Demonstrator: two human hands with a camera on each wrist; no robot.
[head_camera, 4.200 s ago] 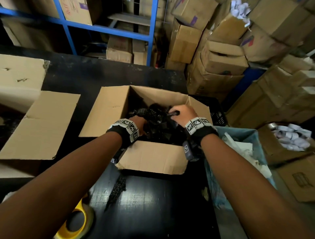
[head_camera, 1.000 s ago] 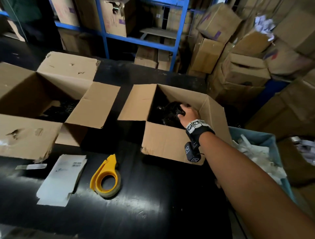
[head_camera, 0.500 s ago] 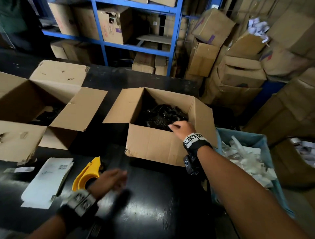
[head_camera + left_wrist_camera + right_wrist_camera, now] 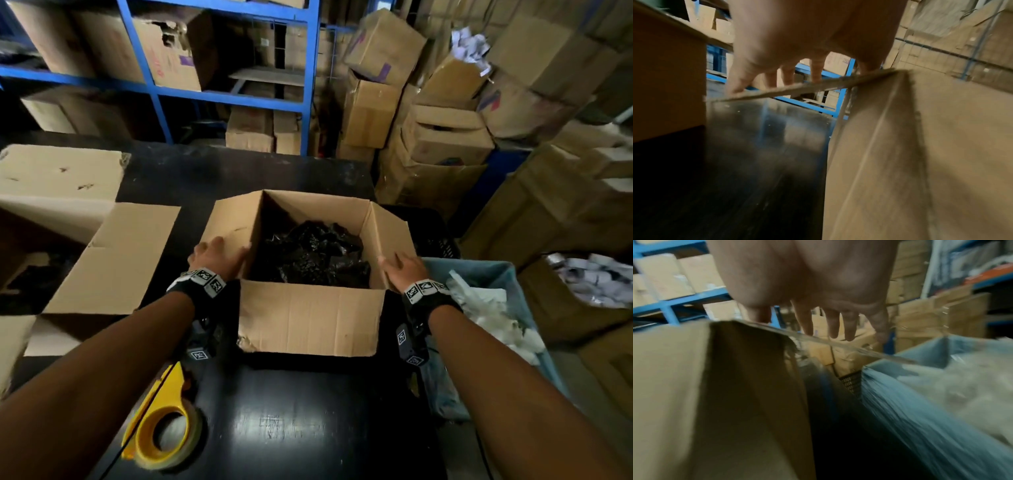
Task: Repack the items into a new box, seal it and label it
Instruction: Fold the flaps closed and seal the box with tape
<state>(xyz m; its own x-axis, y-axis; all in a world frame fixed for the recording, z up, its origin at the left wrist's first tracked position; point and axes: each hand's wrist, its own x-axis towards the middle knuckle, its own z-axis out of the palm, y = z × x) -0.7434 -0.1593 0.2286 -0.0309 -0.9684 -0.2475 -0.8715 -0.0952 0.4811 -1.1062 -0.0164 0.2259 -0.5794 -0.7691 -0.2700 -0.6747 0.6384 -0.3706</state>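
Note:
The new cardboard box (image 4: 308,318) stands open in the middle of the black table, with black wrapped items (image 4: 311,253) piled inside. My left hand (image 4: 219,255) lies on the box's left flap (image 4: 229,222), fingers spread flat. In the left wrist view the left hand (image 4: 797,40) reaches over that flap's edge (image 4: 797,91). My right hand (image 4: 400,267) touches the right flap (image 4: 390,233) with straight fingers. In the right wrist view the right hand (image 4: 818,288) hovers at the right flap's edge (image 4: 838,344).
A yellow tape dispenser (image 4: 161,425) lies near the table's front left. The old open box (image 4: 113,260) spreads its flaps at the left. A blue bin (image 4: 507,284) of white waste stands right of the table. Blue shelving (image 4: 222,92) and stacked cartons (image 4: 445,137) fill the back.
My left hand has come up from near the tape dispenser to the left flap. My right hand has moved from the box's near rim to the right flap.

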